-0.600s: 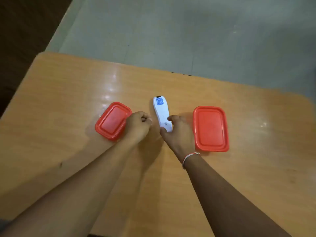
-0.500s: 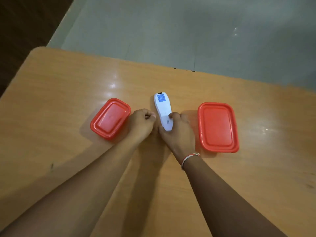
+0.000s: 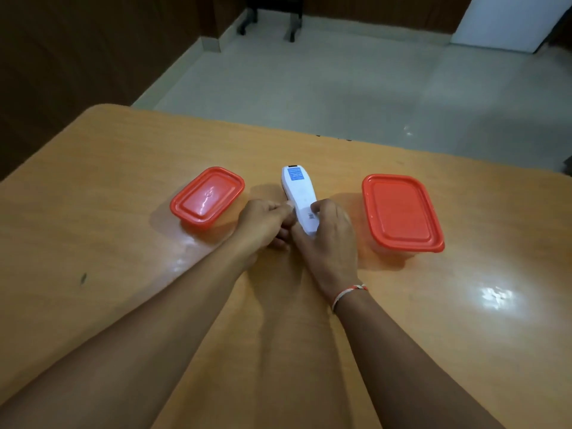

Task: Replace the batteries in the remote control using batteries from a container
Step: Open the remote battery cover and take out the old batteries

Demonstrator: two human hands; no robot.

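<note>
A white remote control (image 3: 298, 193) lies back side up on the wooden table (image 3: 123, 243), with a blue label at its far end. My right hand (image 3: 328, 236) wraps around its near end. My left hand (image 3: 266, 224) presses against the remote's left side, fingers curled and thumb on its edge. A small container with a red lid (image 3: 206, 197) sits left of the hands. A larger container with a red lid (image 3: 400, 212) stands to the right. Both lids are on, so their contents are hidden.
The table's far edge (image 3: 309, 131) runs just beyond the remote, with grey floor behind it. Furniture legs (image 3: 291, 29) and a white panel (image 3: 507, 23) stand at the far wall. A small dark mark (image 3: 83, 277) is on the table at left.
My left hand has closed in against the remote and meets my right hand. The right hand has taken a fuller hold of the near end. The camera has tilted up, showing more floor.
</note>
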